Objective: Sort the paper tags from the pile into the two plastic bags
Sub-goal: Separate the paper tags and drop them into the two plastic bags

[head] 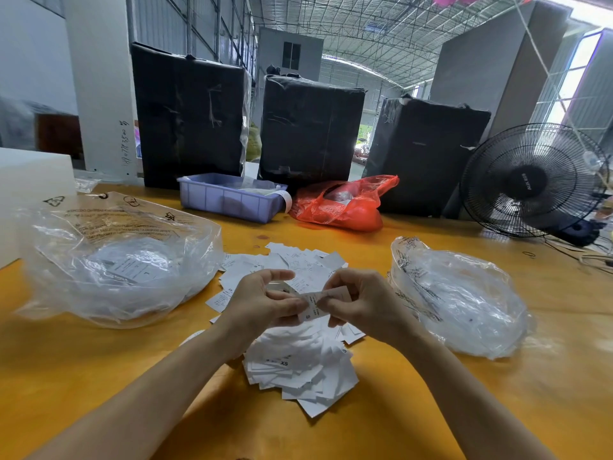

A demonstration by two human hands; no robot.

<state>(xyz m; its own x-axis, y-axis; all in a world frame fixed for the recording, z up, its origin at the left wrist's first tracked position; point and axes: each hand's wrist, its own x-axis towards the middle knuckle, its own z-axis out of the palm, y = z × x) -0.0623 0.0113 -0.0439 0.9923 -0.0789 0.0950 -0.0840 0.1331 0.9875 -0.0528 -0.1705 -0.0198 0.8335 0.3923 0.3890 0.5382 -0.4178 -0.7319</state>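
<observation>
White paper tag (313,305) pinched between both hands, left (262,302) and right (360,305), above flat rectangular pile (298,363).

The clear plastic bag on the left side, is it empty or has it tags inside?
Not empty. Through the clear bag on the left, white paper tags show inside, one printed "L". How many, cannot tell.
</observation>
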